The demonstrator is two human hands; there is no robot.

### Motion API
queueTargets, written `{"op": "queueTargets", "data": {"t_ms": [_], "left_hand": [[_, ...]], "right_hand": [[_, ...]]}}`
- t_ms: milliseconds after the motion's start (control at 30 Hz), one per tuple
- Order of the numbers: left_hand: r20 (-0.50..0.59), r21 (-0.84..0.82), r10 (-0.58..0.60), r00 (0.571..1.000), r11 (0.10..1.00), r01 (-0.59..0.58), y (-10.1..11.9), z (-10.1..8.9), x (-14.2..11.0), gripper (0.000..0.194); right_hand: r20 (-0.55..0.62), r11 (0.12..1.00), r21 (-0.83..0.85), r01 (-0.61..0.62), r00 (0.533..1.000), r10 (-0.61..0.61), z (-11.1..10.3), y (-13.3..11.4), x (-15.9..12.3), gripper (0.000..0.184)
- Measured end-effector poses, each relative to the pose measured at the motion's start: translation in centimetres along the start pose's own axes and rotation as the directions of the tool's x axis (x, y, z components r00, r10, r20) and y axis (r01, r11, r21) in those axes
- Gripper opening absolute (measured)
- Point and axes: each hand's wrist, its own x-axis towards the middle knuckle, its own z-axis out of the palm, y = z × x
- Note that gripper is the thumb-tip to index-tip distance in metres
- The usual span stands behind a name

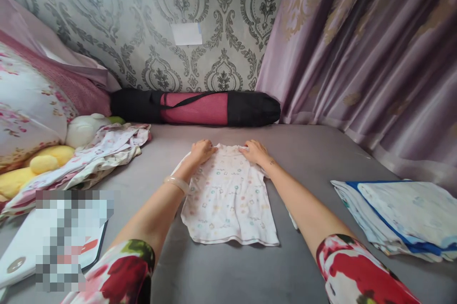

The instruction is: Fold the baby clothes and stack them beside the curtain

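Observation:
A small white baby shirt (230, 199) with a pale printed pattern lies spread on the grey bed surface, its collar pointing away from me and its hem towards me. At the shoulder left of the collar, my left hand (203, 151) is closed, pinching the fabric. My right hand (256, 152) grips the other shoulder in the same way, its fingertips beside the collar. Both sleeves are partly hidden behind my hands and forearms. Some slight wrinkles run across the shirt's front.
Folded cloths (403, 213) with blue edging lie at right. Loose printed clothes (96, 152), a yellow plush toy (46, 161) and a floral pillow (28, 104) are at left, above a partly blurred white object (21, 251). A black-and-pink rolled bag (200, 109) lies along the wall.

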Motion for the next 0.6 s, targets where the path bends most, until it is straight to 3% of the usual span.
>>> {"op": "queueTargets", "data": {"t_ms": [167, 267, 333, 433, 533, 600], "left_hand": [[-0.1, 0.062, -0.212, 0.972, 0.974, 0.219, 2.3, 0.4, -0.2, 0.029], [-0.189, 0.098, -0.184, 0.965, 0.974, 0.205, 3.7, 0.1, -0.9, 0.034], [-0.225, 0.101, -0.1, 0.969, 0.987, 0.125, 4.8, 0.0, -1.3, 0.034], [-0.155, 0.05, 0.097, 0.983, 0.995, -0.09, 6.8, 0.5, -1.8, 0.029], [-0.034, -0.025, 0.298, 0.954, 0.954, -0.298, 9.1, 1.7, -2.0, 0.026], [-0.011, -0.065, 0.375, 0.927, 0.925, -0.375, 10.5, 2.8, -1.9, 0.025]], "right_hand": [[-0.03, 0.982, 0.148, -0.119, 0.992, 0.124, 0.4, -0.2, 0.7, 0.033], [0.033, 0.927, 0.324, -0.188, 0.982, 0.187, -1.1, 2.1, -0.3, 0.029], [0.083, 0.882, 0.381, -0.276, 0.961, 0.265, -2.2, 4.5, -2.0, 0.026], [0.192, 0.815, 0.403, -0.418, 0.909, 0.371, -3.3, 8.0, -5.8, 0.023], [0.309, 0.739, 0.397, -0.544, 0.838, 0.45, -3.5, 10.2, -10.2, 0.021], [0.379, 0.712, 0.372, -0.595, 0.798, 0.469, -3.4, 10.8, -12.8, 0.024]]}}
